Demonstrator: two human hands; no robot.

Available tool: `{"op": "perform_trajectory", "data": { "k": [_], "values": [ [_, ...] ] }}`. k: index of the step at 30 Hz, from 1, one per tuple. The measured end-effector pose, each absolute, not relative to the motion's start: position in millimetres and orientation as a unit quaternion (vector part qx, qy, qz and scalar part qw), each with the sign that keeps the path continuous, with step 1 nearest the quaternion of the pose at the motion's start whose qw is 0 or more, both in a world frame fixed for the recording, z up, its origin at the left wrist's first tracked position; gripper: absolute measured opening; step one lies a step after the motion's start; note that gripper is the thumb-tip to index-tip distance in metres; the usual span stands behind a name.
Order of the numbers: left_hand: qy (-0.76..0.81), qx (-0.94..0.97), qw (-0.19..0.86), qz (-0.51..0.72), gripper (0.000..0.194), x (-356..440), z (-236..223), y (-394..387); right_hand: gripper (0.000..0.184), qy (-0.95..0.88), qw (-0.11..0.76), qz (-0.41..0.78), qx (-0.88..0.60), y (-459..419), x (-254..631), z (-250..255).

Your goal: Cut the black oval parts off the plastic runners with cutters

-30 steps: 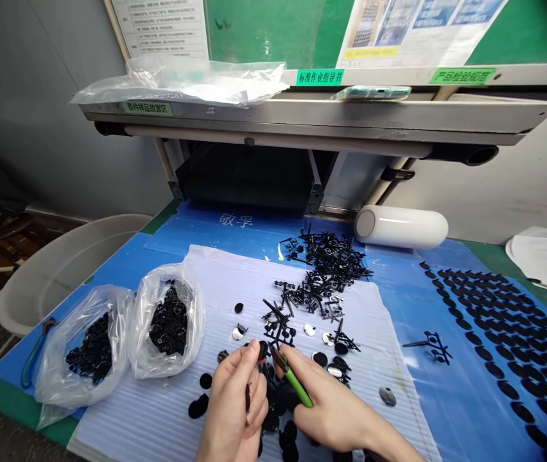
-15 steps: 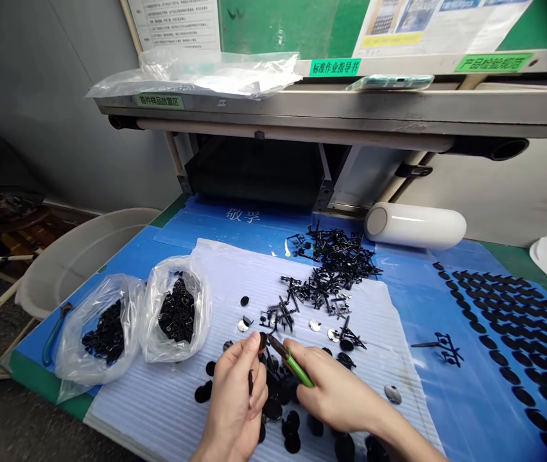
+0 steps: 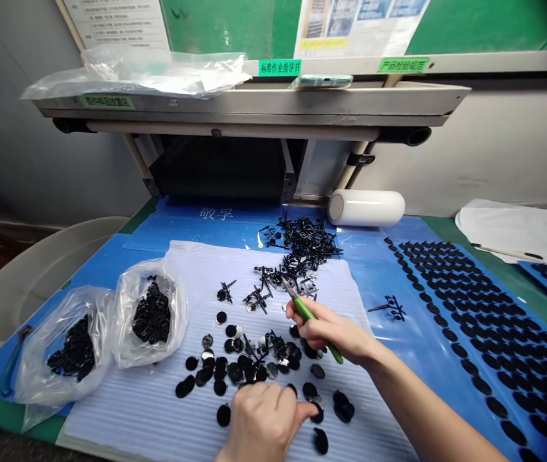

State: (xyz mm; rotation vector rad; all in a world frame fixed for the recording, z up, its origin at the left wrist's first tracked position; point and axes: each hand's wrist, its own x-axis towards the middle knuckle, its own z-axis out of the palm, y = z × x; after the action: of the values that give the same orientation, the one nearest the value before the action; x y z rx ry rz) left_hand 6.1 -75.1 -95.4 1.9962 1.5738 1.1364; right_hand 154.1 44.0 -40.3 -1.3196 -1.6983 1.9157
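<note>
Your right hand [image 3: 331, 333] holds the green-handled cutter [image 3: 309, 317]; your left hand [image 3: 266, 420] pinches small black discs [image 3: 239, 362] beside it. They're light, stiff, slippery: take them by the rims.

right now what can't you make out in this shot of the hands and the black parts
- Left hand, head view: its curled fingers hide whatever it may hold, and the bottom edge cuts off the wrist.
- Green-handled tool: the right hand covers the middle of it, so its type is unclear.
- Two plastic bags: the black pieces inside are too small to identify.
- Posted sheets: cut by the top edge, print too small to read.
</note>
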Motion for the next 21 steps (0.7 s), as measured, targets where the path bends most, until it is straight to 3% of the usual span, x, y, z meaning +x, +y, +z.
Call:
{"op": "perform_trajectory", "data": {
  "k": [6,13,15,18,21],
  "values": [
    [0.530,0.770,0.090,0.343,0.054,16,-101,-72,0.030,-0.517,0.188,0.696,-0.462,12,182,-50],
    [0.659,0.651,0.143,0.349,0.013,-20,-93,-68,0.023,-0.507,0.219,0.670,-0.495,-15,210,-57],
    [0.704,0.598,0.152,0.351,0.013,-29,-94,-63,0.020,-0.489,0.221,0.685,-0.492,-21,213,-57],
    [0.718,0.579,0.188,0.337,0.028,-33,-94,-56,0.025,-0.456,0.173,0.755,-0.438,-36,215,-58],
    [0.702,0.588,0.231,0.329,0.015,-31,-89,-52,0.031,-0.444,0.060,0.805,-0.388,-54,213,-63]
  ]
}}
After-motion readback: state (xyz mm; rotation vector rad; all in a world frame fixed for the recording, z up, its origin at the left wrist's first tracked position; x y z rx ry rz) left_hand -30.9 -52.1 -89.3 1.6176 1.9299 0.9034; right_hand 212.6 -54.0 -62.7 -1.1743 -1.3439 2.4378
